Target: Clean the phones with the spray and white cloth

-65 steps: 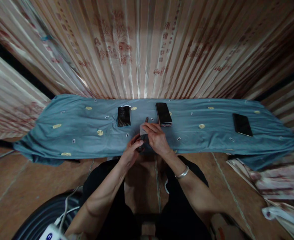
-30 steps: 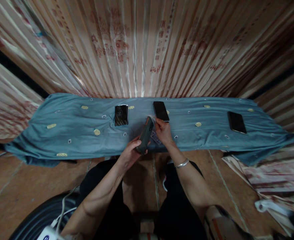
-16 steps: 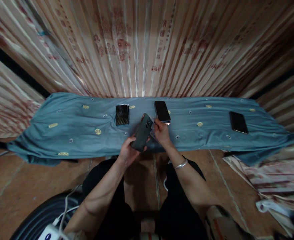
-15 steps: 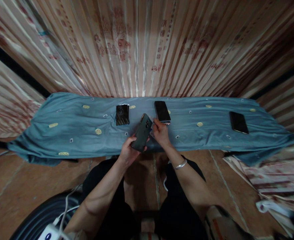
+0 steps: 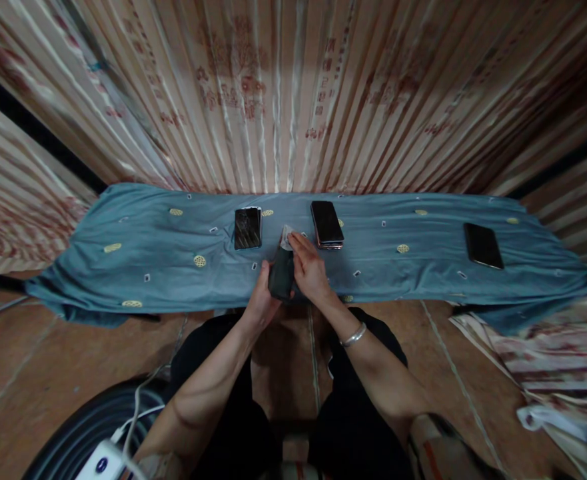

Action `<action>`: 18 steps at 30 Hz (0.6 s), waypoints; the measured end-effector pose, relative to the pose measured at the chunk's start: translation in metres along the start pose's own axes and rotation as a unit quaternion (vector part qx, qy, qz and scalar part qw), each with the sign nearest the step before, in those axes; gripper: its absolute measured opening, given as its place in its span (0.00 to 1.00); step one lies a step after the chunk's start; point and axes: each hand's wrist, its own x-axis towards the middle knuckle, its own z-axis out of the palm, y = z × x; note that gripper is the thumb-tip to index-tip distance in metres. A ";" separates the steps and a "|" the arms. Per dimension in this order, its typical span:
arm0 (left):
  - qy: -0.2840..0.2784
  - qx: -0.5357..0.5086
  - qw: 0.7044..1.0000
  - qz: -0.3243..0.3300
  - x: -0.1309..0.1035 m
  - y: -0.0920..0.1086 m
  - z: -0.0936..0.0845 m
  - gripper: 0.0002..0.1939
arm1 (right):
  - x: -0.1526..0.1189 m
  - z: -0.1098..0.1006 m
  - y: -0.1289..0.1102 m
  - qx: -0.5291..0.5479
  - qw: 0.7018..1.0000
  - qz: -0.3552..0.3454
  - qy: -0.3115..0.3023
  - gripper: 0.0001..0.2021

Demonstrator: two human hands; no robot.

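Note:
A dark green phone (image 5: 281, 275) is gripped near its lower end by my left hand (image 5: 263, 295), above the front edge of the cloth. My right hand (image 5: 310, 269) presses a small whitish cloth or wipe (image 5: 286, 236) onto the phone's upper end, covering the camera area. Behind my right hand lies a stack of dark phones (image 5: 327, 223). To the left, a phone with a streaked, reflective screen (image 5: 248, 228) rests on another one. Far to the right, a single black phone (image 5: 483, 245) lies flat.
A blue patterned cloth (image 5: 173, 253) covers the long narrow table. Pleated curtains (image 5: 283, 100) hang behind it. At the lower left are a black ribbed round object (image 5: 68, 423) and a white power strip (image 5: 102, 461) with cables. My legs are below the table edge.
My right hand has moved from beside the phone onto its top end with the whitish cloth. The phone is more upright, and its camera area is now covered. The view has shifted slightly.

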 end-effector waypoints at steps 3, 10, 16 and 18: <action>-0.003 0.001 1.000 0.008 0.005 -0.002 -0.003 0.19 | -0.003 0.001 -0.009 -0.004 0.999 -0.015 -0.030 0.26; -0.001 -0.027 1.000 0.012 0.010 0.001 -0.008 0.26 | -0.013 0.002 -0.029 -0.011 0.997 -0.037 -0.074 0.27; 0.028 -0.041 0.999 0.002 0.013 0.009 -0.012 0.29 | -0.026 0.007 -0.041 -0.007 0.994 -0.070 -0.084 0.27; 0.045 -0.039 0.998 -0.005 0.013 0.011 -0.015 0.30 | -0.031 0.008 -0.044 -0.004 0.992 -0.084 -0.092 0.26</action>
